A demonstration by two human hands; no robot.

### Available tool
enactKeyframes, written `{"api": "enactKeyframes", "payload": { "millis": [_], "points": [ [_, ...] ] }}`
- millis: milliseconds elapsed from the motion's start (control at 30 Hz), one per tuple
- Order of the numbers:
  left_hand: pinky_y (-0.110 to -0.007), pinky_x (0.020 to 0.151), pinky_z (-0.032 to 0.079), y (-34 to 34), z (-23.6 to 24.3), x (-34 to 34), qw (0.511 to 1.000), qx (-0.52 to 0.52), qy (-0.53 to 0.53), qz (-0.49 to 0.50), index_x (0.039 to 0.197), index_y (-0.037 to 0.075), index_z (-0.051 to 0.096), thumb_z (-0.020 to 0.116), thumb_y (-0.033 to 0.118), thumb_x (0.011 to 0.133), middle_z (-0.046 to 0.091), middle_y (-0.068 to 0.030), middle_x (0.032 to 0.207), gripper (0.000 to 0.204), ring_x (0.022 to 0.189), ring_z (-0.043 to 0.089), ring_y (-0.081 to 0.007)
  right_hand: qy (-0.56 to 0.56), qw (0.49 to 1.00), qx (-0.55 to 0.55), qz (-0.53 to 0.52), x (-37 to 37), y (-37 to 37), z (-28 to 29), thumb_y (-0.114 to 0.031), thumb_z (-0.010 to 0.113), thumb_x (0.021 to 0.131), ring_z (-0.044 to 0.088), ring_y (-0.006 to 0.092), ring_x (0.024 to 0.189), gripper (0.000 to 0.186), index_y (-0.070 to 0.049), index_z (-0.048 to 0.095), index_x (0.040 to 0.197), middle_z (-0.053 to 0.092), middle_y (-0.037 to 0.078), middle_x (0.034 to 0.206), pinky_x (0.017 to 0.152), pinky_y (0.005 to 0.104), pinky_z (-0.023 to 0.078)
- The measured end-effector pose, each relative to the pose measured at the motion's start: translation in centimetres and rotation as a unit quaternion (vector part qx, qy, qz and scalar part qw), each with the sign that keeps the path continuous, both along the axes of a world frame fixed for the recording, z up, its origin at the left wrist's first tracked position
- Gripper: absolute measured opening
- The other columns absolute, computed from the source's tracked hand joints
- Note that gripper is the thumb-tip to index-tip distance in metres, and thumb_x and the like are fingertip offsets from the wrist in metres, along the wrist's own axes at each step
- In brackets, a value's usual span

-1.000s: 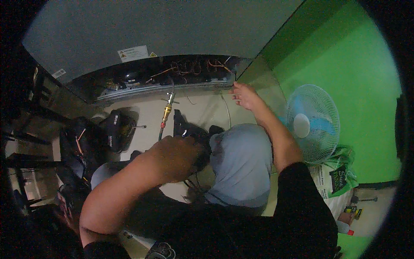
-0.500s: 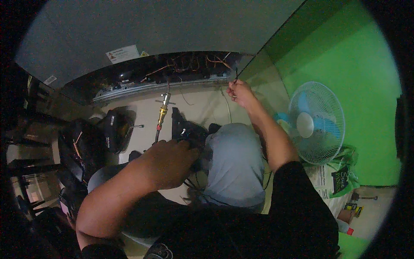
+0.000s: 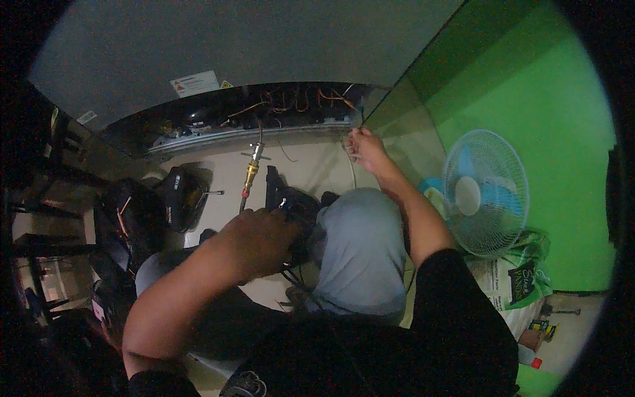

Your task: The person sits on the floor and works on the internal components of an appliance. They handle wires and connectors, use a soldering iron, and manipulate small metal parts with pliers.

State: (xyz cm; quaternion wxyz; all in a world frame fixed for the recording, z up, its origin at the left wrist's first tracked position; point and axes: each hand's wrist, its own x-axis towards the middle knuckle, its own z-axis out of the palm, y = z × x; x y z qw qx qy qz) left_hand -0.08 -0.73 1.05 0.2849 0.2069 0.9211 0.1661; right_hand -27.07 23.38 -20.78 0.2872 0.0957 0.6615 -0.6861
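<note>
My right hand [image 3: 366, 152] reaches to the right end of the low opening in a large dark grey appliance [image 3: 264, 49]. Its fingertips pinch a thin black cord or rod [image 3: 362, 118]. Bent over my lap, my left hand [image 3: 260, 241] has its fingers curled, and its knuckles hide whatever is in its grip. Just beyond them a hose [image 3: 243, 202] rises to a brass coupling [image 3: 251, 173] and a silver T-handled fitting [image 3: 256, 152]. A thin pipe [image 3: 260, 131] runs from that fitting into the opening, where bent copper tubes [image 3: 288, 102] show.
A white fan [image 3: 468, 195] with blue blades stands at the right by the green wall [image 3: 522, 99], a plastic bag [image 3: 526, 278] below it. Black tool bags [image 3: 182, 198] lie on the floor at left. My grey-clad knee [image 3: 360, 251] is between my arms.
The view has shifted slightly. My right fingers have moved up along the thin black piece, and less of it shows above them. My left hand stays in about the same place.
</note>
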Motion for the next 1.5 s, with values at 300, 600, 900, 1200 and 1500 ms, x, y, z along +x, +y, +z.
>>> {"api": "enactKeyframes", "payload": {
  "millis": [300,600,900,1200,1500],
  "points": [
    [-0.047,0.088,0.056,-0.8,0.8,0.6,0.999,-0.026,0.002,0.036,0.121,0.007,0.063,0.067,0.02,0.084,0.063,-0.0213,0.119,0.039,0.105,0.067,-0.0374,0.089,0.992,0.089,0.022,2.4,7.7,3.7,-0.016,0.059,0.098,0.048,0.0118,0.049,0.013,-0.01,0.059,0.086,0.058,0.002,0.072,0.04,0.0281,0.035],
    [-0.048,0.085,0.057,-0.8,-0.3,1.4,1.0,0.019,-0.013,0.021,0.12,0.008,0.065,0.07,0.016,0.081,0.066,-0.022,0.111,0.041,0.101,0.069,-0.0365,0.384,0.918,0.067,0.073,6.4,-3.1,25.8,-0.01,0.063,0.092,0.036,0.0056,0.049,0.025,-0.011,0.048,0.072,0.039,-0.004,0.059,0.043,0.0275,0.027],
    [-0.047,0.08,0.059,-0.5,-2.7,4.8,0.996,0.031,0.083,-0.02,0.125,0.007,0.062,0.071,0.015,0.08,0.071,-0.0196,0.105,0.047,0.096,0.071,-0.0361,0.379,0.862,0.145,0.305,9.7,-6.6,20.1,0.013,0.054,0.077,0.049,0.0048,0.07,0.04,-0.006,0.063,0.111,0.052,0.0,0.088,0.062,0.0206,0.043],
    [-0.051,0.079,0.058,-1.8,-1.9,3.5,1.0,-0.005,-0.012,-0.023,0.12,0.007,0.063,0.063,0.018,0.085,0.07,-0.0221,0.105,0.036,0.094,0.071,-0.0388,0.233,0.904,0.108,0.342,6.0,-4.8,18.1,0.001,0.058,0.082,0.048,0.0058,0.067,0.025,-0.002,0.063,0.107,0.054,-0.002,0.08,0.06,0.0214,0.041],
    [-0.048,0.099,0.05,-6.0,-1.3,-0.2,0.99,0.006,-0.075,0.117,0.132,0.006,0.057,0.071,0.025,0.085,0.065,-0.0197,0.122,0.052,0.115,0.063,-0.0365,0.139,0.783,0.26,0.548,7.1,-7.0,12.3,-0.004,0.057,0.084,0.069,0.0219,0.079,0.03,-0.001,0.065,0.112,0.071,0.012,0.092,0.068,0.0364,0.054]
  ]
}}
